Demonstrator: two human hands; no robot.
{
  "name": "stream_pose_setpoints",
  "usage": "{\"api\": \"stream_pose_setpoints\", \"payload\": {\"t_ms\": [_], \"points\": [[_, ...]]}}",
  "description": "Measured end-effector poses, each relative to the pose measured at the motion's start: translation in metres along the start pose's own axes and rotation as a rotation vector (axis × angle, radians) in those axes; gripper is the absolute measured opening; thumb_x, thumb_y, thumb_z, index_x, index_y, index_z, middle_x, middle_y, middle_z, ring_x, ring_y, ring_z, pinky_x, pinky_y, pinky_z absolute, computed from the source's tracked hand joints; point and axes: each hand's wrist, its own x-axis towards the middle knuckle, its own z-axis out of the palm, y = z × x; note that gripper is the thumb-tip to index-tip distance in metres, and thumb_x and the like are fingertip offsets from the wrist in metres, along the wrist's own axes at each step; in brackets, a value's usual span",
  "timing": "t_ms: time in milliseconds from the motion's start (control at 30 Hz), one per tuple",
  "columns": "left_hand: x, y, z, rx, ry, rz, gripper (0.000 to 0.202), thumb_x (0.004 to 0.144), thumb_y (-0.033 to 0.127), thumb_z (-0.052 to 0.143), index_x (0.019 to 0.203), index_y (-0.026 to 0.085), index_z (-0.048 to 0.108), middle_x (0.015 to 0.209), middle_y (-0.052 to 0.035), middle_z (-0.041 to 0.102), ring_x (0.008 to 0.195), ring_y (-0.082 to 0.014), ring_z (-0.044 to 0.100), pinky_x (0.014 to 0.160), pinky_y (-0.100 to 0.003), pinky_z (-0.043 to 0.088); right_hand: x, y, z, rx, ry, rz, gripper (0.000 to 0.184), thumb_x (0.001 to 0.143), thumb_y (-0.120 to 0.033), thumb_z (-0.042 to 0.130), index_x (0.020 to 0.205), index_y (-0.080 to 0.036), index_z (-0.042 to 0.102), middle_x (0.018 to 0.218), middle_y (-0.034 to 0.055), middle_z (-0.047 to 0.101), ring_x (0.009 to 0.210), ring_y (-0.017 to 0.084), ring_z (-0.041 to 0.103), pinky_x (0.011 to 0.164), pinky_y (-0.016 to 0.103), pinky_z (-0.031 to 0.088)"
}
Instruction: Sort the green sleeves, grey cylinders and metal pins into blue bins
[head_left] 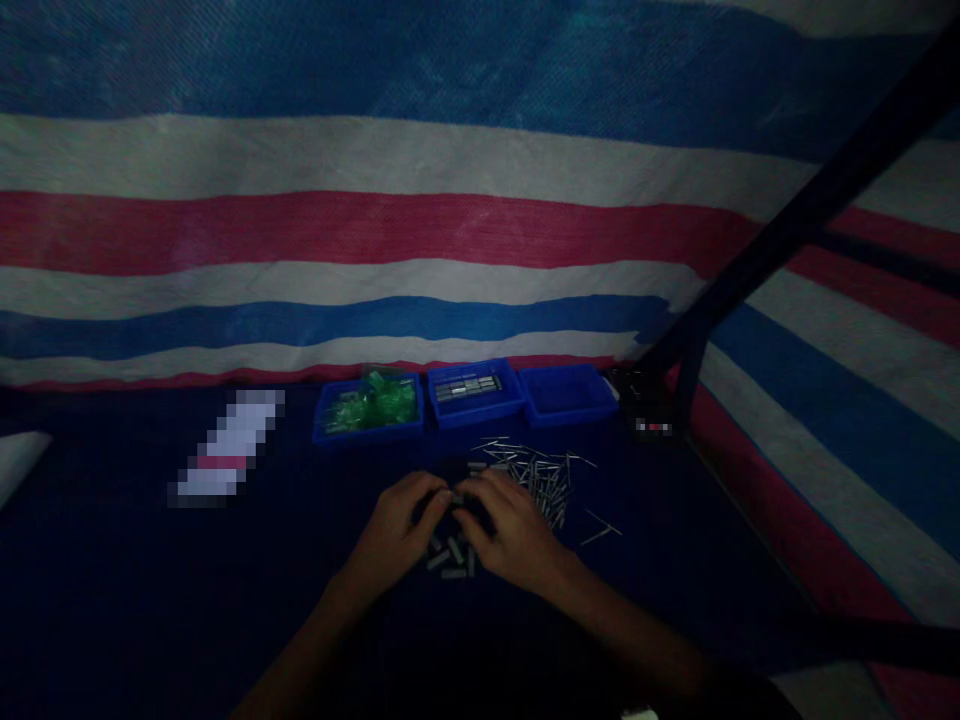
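My left hand [407, 515] and my right hand [504, 520] meet over the dark blue table, thumbs and fingertips pinched around a small grey piece [456, 498]. Most of that piece is hidden by my fingers, and the dim light leaves its kind unclear. Just below my hands lie several short grey block-like pieces [454, 573]. Right behind and beside my right hand spreads a loose heap of thin metal pins [551, 485]. A few more pins [600, 528] lie apart from the heap on the right.
Along the back stand a blue bin [322, 432] with green plastic bags [390, 400], a blue bin [450, 415] with rows of metal pieces [472, 386], and another blue bin [566, 395]. A dark object [646, 400] sits by the frame bar [780, 220]. A blurred-out sheet [232, 445] lies left.
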Motion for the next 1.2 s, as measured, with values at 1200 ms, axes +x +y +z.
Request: {"api": "stream_pose_setpoints", "payload": {"t_ms": [1200], "points": [[0.0,-0.003,-0.004,0.113,-0.172,-0.029,0.022,0.091,0.028,0.038,0.084,0.019,0.057,0.08,-0.0014,0.06,0.078,-0.0146,0.057,0.072,-0.027,0.041,0.176,0.072,-0.006,-0.443,-0.682,-0.048,0.023,0.068,-0.007,0.054,0.081,-0.018,0.068,0.085,0.0063,0.069,0.078,0.018,0.061,0.063,0.024,0.037]]}}
